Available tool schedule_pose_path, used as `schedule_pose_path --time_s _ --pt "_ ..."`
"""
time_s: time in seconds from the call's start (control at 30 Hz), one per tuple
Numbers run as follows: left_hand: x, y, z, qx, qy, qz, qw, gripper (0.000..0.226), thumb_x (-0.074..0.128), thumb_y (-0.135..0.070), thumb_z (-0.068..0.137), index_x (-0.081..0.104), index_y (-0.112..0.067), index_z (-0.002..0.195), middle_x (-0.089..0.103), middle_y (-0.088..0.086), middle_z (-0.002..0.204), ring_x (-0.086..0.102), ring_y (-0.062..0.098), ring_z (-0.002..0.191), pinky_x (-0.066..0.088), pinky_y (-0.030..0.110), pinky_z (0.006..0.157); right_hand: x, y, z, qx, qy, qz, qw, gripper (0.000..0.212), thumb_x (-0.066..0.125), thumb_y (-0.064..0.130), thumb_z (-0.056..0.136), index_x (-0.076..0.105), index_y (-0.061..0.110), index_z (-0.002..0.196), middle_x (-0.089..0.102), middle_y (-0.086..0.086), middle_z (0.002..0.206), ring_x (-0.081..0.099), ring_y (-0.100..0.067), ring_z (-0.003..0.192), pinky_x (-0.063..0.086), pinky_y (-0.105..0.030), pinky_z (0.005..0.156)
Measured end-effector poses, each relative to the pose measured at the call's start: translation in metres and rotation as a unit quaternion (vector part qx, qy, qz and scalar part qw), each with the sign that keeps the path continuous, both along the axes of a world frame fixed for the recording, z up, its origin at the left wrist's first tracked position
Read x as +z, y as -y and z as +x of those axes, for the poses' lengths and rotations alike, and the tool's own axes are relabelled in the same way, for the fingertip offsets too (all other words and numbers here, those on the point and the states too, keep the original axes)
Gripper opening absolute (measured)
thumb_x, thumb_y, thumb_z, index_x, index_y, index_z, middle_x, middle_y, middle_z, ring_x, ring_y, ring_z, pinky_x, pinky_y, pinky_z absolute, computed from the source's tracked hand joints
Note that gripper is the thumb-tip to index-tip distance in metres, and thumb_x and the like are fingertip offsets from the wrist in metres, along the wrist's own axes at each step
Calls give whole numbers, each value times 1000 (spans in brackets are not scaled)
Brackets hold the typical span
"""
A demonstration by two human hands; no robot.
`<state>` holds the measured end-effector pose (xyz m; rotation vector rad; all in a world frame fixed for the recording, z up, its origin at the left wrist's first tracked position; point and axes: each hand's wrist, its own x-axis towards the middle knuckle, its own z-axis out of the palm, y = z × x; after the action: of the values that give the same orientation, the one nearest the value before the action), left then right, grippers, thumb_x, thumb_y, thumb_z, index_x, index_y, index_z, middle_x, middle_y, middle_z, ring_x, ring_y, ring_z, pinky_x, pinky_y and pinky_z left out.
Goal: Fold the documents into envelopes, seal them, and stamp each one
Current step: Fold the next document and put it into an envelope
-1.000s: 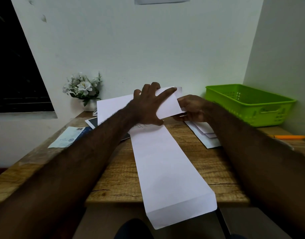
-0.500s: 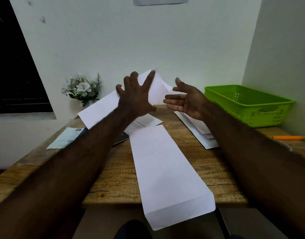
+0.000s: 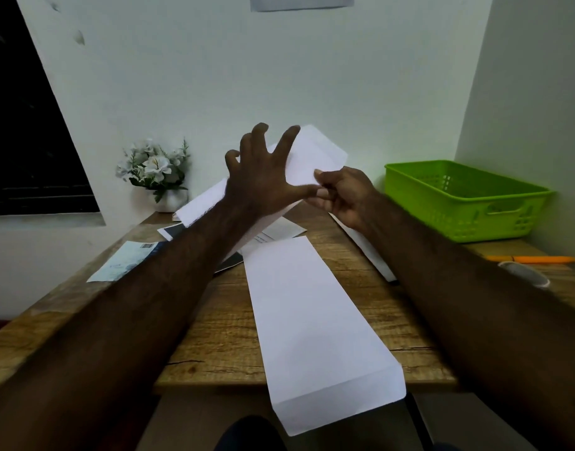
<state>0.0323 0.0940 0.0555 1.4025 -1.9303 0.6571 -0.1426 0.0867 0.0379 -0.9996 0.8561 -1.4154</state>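
Envelope (image 3: 318,157) aloft tilts, long axis rising rightward.

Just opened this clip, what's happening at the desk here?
A person holds a raised envelope above the wooden table: the left hand presses spread fingers against it, the right hand pinches its edge. A long envelope lies flat on the table, its near end overhanging the edge. More papers lie behind it, and a green basket stands at the right.
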Motion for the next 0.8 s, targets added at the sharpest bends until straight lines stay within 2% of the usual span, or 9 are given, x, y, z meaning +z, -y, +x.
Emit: schedule_pose_path --time_s 0.07,0.17,0.27,0.33,0.4,0.5,0.7,0.73,0.8 --pt "7 -1 4 -16 -31 -18 999 96 38 -92 73 30 -35 149 39 11 145 41 31 132 35 54 102 2 1 -6 -13 38 -8 999 18 60 -5 94 60 -1 111 73 -12 80 74 -22 69 62 -42 70" --pt "14 1 17 -21 -101 -36 994 74 34 -80 87 43 -28 138 57 11 122 56 34 112 46 49 93 4 2 -16 -45 79 -7 996 19 57 -5 95 61 1 113 74 -15 94 75 -23 72 61 -36 64" --pt "13 16 35 -7 -194 49 980 68 31 -81 87 53 -25 118 68 10 102 64 33 96 52 44 86 3 4 -28 -61 123 9 990 16 55 -5 96 63 -1 110 76 -14 86 76 -23 72 61 -32 60" --pt "12 21 44 -44 -295 165 940 67 38 -81 85 59 -20 104 72 9 91 69 31 84 56 38 79 0 6 -35 -63 131 25 989 15 54 -5 96 63 -2 108 76 -14 82 76 -23 72 61 -30 62" --pt "11 20 47 -126 -397 308 855 61 51 -69 89 63 -11 106 75 13 93 70 27 76 57 35 72 -2 5 -40 -56 117 40 991 12 53 -6 95 63 -3 101 75 -13 77 75 -22 69 61 -28 63" --pt "4 16 47 -196 -440 422 768 56 60 -56 92 64 -5 113 73 14 99 67 21 74 56 30 66 -4 4 -40 -23 84 65 994 12 51 -6 96 62 -3 92 73 -13 72 73 -20 62 60 -24 60" --pt "-7 18 27 -253 -490 444 706 27 67 -32 94 68 -7 102 73 6 87 69 15 68 55 25 61 -3 4 -32 47 -27 108 993 10 54 0 96 63 -2 99 74 -9 74 72 -16 59 57 -22 52" --pt "-9 18 24 -256 -504 440 698 22 68 -27 93 68 -7 102 74 6 88 70 16 70 55 26 62 -4 4 -31 52 -45 104 992 10 55 1 95 63 -1 102 74 -9 76 72 -16 61 59 -24 55" --pt "-11 19 21 -251 -532 425 688 14 67 -18 94 67 -6 102 74 6 90 71 16 74 56 26 61 -6 7 -31 62 -101 89 989 23 59 4 94 64 1 115 75 -11 97 72 -22 81 61 -32 81"
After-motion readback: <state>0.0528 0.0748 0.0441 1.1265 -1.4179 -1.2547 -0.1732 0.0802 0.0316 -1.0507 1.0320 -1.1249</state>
